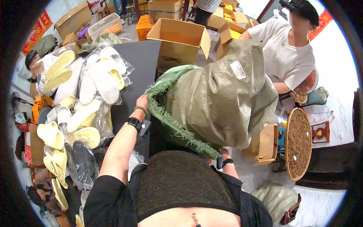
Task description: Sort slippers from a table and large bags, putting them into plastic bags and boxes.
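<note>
A large olive woven sack (215, 102) fills the middle of the view, lying with its frayed green mouth turned toward me. My left hand (142, 102) is closed on the far left part of that green rim. At the near right end of the rim my right hand (225, 154) is closed on it too, its fingers partly hidden. Between my hands the mouth hangs slack, and what the sack holds cannot be seen. Behind the sack stands a person in a white top (287, 53), arms reaching to its far side.
Pale yellow slippers (51, 136), white slippers (106, 81) and dark slippers in plastic (85, 162) are heaped along the dark table (140, 56) to my left. Beyond is an open cardboard box (177, 38). At right stand another carton (261, 145) and a round woven tray (298, 143).
</note>
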Available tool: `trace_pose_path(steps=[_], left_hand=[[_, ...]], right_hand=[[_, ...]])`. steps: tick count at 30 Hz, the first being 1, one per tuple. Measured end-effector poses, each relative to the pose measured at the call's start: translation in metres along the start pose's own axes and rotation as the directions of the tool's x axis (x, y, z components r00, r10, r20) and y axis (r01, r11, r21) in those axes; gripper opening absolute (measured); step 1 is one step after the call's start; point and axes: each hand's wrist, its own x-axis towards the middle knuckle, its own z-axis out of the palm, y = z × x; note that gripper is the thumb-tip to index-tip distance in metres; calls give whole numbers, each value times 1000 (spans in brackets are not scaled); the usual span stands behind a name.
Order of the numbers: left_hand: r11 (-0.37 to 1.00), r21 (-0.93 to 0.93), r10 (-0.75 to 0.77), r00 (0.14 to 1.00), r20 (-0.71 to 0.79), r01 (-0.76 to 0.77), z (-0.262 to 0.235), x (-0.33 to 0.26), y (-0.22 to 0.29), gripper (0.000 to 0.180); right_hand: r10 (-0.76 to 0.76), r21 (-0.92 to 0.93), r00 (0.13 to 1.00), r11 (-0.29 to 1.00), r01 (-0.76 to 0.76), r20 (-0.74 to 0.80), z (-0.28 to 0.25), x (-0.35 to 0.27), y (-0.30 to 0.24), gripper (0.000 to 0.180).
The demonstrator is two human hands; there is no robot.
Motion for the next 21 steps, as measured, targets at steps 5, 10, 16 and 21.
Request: trace_pose_path(steps=[5, 10, 16, 21], left_hand=[[999, 48, 16, 1000, 5, -16, 23, -23, 12, 33], [939, 306, 149, 988, 47, -156, 7, -9, -3, 34], [977, 186, 102, 995, 24, -104, -8, 10, -20, 34], [889, 411, 185, 980, 79, -201, 1, -5, 3, 33]], right_hand=[[-25, 128, 999, 991, 28, -31, 24, 23, -21, 46], [-27, 255, 1000, 967, 26, -1, 20, 29, -20, 45], [-24, 404, 999, 915, 7, 36, 15, 46, -22, 45], [13, 520, 1000, 854, -14, 6, -44, 46, 7, 45]])
